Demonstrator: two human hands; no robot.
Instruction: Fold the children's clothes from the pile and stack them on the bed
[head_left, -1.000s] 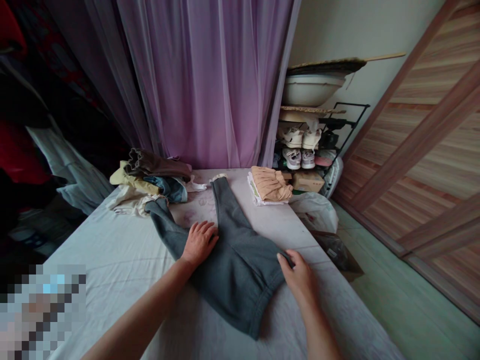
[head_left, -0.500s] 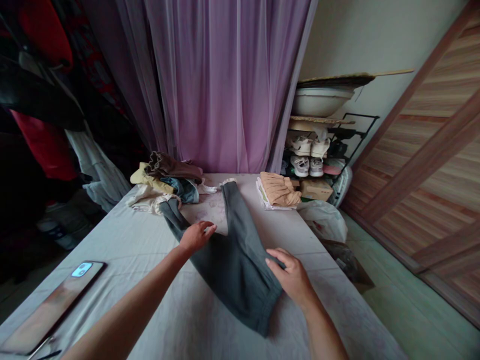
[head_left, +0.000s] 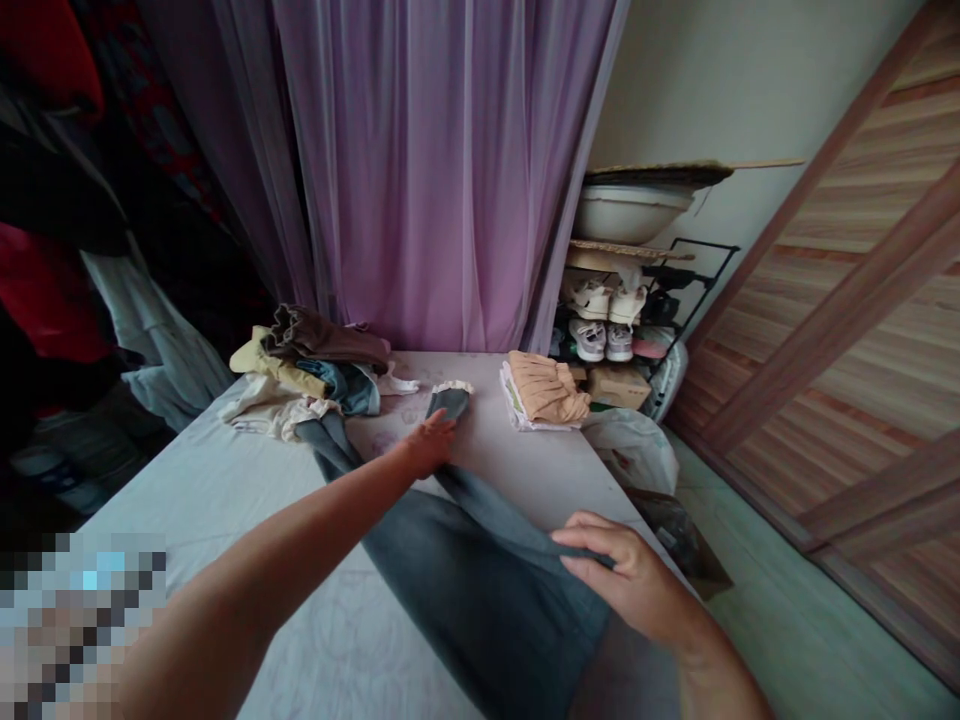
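Observation:
Dark grey trousers lie spread over the sheeted bed, waistband end towards me and both legs pointing away. My left hand is closed around the right-hand trouser leg, not far below its cuff; the fingers are partly hidden and a little blurred. My right hand pinches the trousers' right edge near the waist between thumb and fingers, lifting the cloth slightly. The left-hand leg's far end reaches a pile of clothes. Part of the waist runs out of view at the bottom.
A folded stack topped with a peach pleated garment sits at the bed's far right. A pixelated object lies at the near left. Beyond the right edge stand a shoe rack and plastic bags. A purple curtain hangs behind.
My left hand has moved forward onto the right-hand leg. My right hand has drawn the waist edge towards me and to the right, and the trousers have slid nearer. The view has shifted slightly.

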